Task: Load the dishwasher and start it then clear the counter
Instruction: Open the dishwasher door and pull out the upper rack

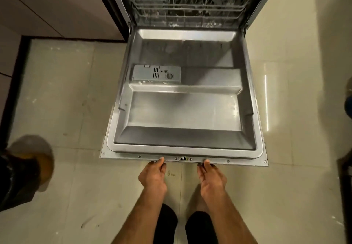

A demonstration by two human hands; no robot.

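Note:
The dishwasher door lies folded down flat in front of me, its steel inner side up. A grey detergent dispenser sits on its left half. Behind it the lower wire rack stands inside the tub, and I can make out no dishes in it. My left hand and my right hand both grip the door's near edge, thumbs on top and fingers curled under, one on each side of the latch.
Pale floor tiles spread out on both sides of the door. Cabinet fronts with a dark plinth stand at the left. A blurred dark and brown object is at the lower left. My feet are below the door edge.

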